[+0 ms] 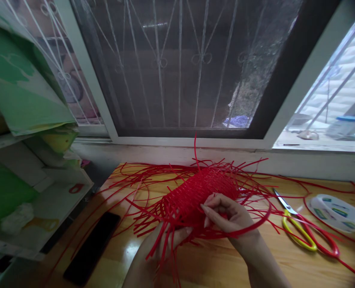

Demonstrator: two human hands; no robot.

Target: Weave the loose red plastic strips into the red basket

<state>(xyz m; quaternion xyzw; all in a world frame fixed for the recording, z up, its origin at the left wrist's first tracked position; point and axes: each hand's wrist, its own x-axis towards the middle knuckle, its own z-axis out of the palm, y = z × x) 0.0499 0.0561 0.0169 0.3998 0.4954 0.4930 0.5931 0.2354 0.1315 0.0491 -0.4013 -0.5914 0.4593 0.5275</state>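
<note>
A red woven tube [207, 186] of thin plastic strips lies across the middle of the wooden table, with many loose strip ends sticking out around it. My left hand [173, 240] grips its near left end from below, partly hidden behind loose strips. At the near right side of the weave, the thumb and fingertips of my right hand [222, 212] are pinched together on a red strip. One long strip [260, 224] curves over my right wrist.
A black phone [92, 248] lies at the left. Scissors [303, 230] with yellow and red handles are at the right, near a clear round container [338, 212]. Loose red strips spread along the back below the window [180, 140]. A shelf [54, 200] stands at far left.
</note>
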